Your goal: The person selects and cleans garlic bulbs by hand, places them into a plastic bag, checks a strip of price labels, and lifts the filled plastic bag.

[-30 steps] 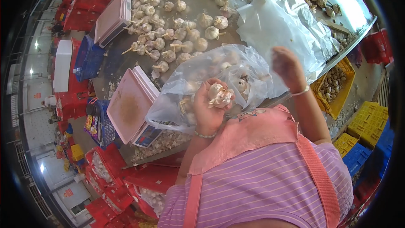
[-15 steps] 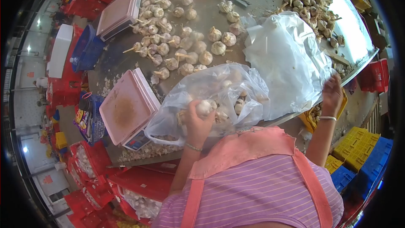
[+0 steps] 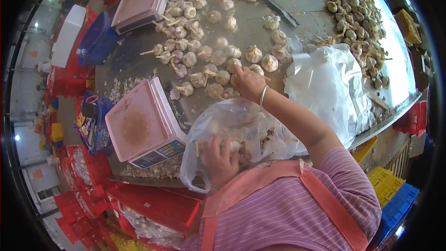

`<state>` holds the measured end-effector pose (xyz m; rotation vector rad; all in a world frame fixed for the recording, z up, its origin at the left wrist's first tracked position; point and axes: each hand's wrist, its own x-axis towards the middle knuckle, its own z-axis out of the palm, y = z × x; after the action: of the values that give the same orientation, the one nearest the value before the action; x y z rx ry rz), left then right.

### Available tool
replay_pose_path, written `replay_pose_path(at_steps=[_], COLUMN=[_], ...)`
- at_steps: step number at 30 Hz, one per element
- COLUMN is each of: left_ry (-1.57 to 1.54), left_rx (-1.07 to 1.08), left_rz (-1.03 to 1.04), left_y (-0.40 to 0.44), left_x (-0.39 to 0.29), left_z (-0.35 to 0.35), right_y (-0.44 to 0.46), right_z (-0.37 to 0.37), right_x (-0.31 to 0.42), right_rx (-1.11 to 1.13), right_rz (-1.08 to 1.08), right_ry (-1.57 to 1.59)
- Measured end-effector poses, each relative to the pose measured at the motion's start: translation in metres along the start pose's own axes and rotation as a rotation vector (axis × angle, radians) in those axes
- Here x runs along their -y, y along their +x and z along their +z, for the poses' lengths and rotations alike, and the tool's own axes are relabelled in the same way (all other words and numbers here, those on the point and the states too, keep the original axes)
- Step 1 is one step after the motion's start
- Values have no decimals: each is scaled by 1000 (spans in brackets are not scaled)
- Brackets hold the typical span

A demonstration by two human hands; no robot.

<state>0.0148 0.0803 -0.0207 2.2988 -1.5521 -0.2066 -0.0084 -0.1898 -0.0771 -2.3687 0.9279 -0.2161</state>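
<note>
My left hand (image 3: 222, 161) is low over the clear plastic bag (image 3: 204, 123), its fingers curled over a pale garlic bulb (image 3: 235, 146). The bag lies at the table's near edge and holds several bulbs seen dimly through the film. My right hand (image 3: 249, 83) reaches across to the loose garlic, beyond the bag, its fingertips closed on a bulb (image 3: 233, 65) that they partly cover. Close to its right are more bulbs, one (image 3: 269, 63) fully visible.
Left of the bag stands a pink-topped scale (image 3: 137, 123); another scale (image 3: 141, 4) is farther back. Stacked white plastic bags (image 3: 325, 88) lie to the right, before a pile of darker garlic (image 3: 355, 18). A metal strip (image 3: 274, 4) crosses the back. Blue baskets (image 3: 98, 39) and red crates stand left.
My right hand has swung from the table's right edge to the loose garlic and closed on a bulb. My left hand has lowered over the bag with its bulb. The view has shifted.
</note>
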Motion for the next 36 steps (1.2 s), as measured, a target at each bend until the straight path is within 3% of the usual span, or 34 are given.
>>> replay_pose_path(at_steps=[3, 7, 10, 12, 14, 15, 17, 18, 19, 20, 21, 24, 26, 27, 31, 36], left_ry=[-38, -294, -573, -1349, -2160, -2093, -2073, -2060, -2091, -2118, -2141, -1960, -1787, -1867, -1941, -2088], left_rx=[93, -92, -156, -96, -73, -69, 42, 90, 64, 34, -2, -95, -199, -197, -198, -181], left_rz=[15, -28, -106, -406, -638, -810, -801, -799, -780, -769, -773, -737, -628, -629, -602, -532], left_y=[6, 19, 34, 44, 69, 80, 67, 61, 62, 66, 66, 71, 68, 69, 69, 71], left_x=[-4, -9, -7, -16, -37, -50, -29, -21, -21, -21, -21, -18, -15, -14, -13, -7], left_z=[-10, -21, -29, -15, -22, -41, -19, -11, -14, -19, -25, -40, -35, -38, -44, -41], right_y=[2, -5, -19, -43, -60, -58, -46, -31, -15, 4, 13, 40, 41, 40, 46, 25], right_z=[-8, -16, -47, -55, -80, -82, -81, -71, -65, -42, -38, -2, 7, 2, 2, -21], right_x=[-2, -11, -9, 2, 35, 30, 14, 9, 7, -10, -11, -19, -4, 5, 4, -2], right_rx=[25, -91, 261, 332, 458, 514, 628, 440, 238, -21, -109, -108, -30, -1, 78, 175], right_rz=[-8, -1, 263, 84, -195, -186, -170, -36, 108, -28, -34, -272, -141, -127, -110, 31], right_ry=[68, 299, 1073, 1381, 1219, 1227, 1244, 1298, 1140, 745, 348, -29, -134, -203, -226, 963])
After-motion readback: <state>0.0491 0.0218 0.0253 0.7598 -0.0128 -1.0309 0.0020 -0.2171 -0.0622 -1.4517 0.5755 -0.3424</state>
